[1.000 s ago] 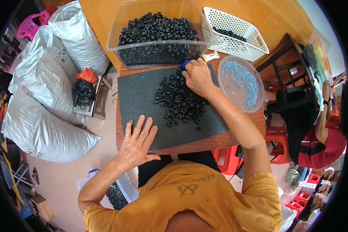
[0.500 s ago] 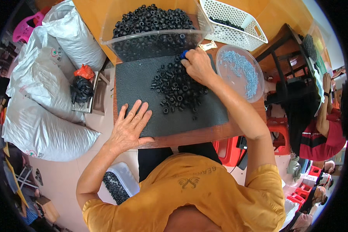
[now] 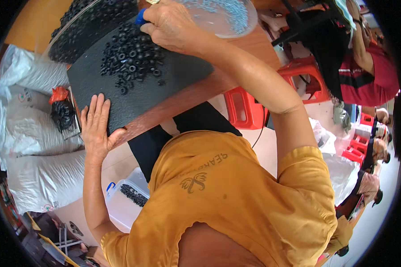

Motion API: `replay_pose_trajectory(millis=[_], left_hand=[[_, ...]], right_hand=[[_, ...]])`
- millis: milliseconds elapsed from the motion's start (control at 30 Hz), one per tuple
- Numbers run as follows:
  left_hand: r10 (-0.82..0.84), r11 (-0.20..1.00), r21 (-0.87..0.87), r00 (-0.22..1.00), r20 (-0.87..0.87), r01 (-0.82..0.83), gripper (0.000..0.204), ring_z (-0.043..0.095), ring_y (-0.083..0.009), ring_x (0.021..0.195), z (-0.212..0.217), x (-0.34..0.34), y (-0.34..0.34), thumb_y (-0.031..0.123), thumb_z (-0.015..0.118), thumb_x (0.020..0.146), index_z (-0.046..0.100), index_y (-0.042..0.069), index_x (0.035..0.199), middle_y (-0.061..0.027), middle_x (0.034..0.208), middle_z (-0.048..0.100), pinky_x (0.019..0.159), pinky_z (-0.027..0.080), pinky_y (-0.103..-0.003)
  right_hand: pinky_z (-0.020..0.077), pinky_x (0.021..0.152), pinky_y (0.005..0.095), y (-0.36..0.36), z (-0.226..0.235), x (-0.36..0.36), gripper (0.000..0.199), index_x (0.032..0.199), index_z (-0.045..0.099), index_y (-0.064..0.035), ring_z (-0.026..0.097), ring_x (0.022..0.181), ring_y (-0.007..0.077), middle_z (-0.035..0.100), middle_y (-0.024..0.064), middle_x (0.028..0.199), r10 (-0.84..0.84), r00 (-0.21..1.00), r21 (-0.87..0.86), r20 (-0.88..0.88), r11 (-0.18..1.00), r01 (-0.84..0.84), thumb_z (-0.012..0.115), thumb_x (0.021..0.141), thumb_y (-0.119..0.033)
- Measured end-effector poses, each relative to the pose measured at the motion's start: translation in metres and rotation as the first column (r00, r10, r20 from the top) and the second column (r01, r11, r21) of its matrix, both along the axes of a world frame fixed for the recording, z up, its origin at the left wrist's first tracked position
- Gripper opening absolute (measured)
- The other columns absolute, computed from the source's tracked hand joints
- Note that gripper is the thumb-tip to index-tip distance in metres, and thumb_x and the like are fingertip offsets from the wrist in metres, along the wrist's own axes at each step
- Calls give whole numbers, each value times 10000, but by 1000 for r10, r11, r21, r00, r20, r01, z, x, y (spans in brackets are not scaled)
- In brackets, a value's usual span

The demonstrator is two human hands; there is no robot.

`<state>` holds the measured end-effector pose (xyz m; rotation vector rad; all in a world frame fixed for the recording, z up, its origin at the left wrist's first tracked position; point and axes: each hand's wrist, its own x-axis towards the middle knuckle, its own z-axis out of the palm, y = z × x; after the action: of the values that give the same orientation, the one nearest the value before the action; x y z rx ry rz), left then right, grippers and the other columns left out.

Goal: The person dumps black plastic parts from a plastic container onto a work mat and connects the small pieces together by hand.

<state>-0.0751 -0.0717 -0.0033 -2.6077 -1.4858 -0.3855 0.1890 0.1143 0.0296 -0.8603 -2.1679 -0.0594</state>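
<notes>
My left hand (image 3: 96,127) lies flat with fingers spread on the near left corner of the dark grey mat (image 3: 182,66). At the far right of a heap of small black ring-like parts (image 3: 131,55), my right hand (image 3: 171,27) is closed. A small blue object (image 3: 141,17) shows at its fingertips; its kind is hard to make out. The heap lies loose on the mat, with a few pieces apart at its near edge. Behind it, a clear plastic bin (image 3: 71,38) holds many more of the black parts.
A round clear tray (image 3: 251,20) with small light-blue pieces sits beyond my right forearm. White sacks (image 3: 26,115) and a black plastic bag (image 3: 62,115) stand left. Red stools (image 3: 243,107) stand right, near another person (image 3: 365,73). A clear box (image 3: 124,202) with black parts is below.
The view has turned and shifted, so the table now appears higher, tilted and further left. My left hand stays flat on the mat; my right stays at the heap's far right with the blue object.
</notes>
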Motion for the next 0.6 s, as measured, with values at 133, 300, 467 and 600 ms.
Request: replay_pose_trajectory(millis=[133,300,467,600], left_hand=[[9,1000,18,999,-37,-8,770,372,-309,1323,-2,3,-7,603,484,828,468,5,1313,-145,1410,422,1057,263,-488],[72,997,21,994,-79,-70,738,340,-302,1344,-4,7,-16,567,465,869,416,19,1361,-141,1435,387,1071,244,-475],[163,986,-31,981,-108,-167,665,293,-286,1369,-6,12,-23,464,492,901,372,30,1391,-145,1453,356,1086,226,-464],[191,980,-52,980,-48,-193,675,336,-310,1335,-2,18,-26,452,529,888,367,32,1392,-165,1429,380,1082,248,-433]], right_hand=[[467,612,480,-22,1,38,92,663,644,-40,589,614,388,608,194,628,-40,995,-52,-95,998,35,668,683,-126],[458,657,441,-79,6,75,162,637,566,-35,572,759,329,593,145,714,-38,994,-137,-106,990,23,685,696,-128],[393,615,393,-153,-16,71,173,629,514,-73,495,698,291,500,88,675,43,935,-62,-353,996,-69,679,680,-88],[393,617,387,-197,-30,68,196,627,518,-51,482,690,283,495,93,665,105,874,-125,-475,975,-186,695,693,-101]])
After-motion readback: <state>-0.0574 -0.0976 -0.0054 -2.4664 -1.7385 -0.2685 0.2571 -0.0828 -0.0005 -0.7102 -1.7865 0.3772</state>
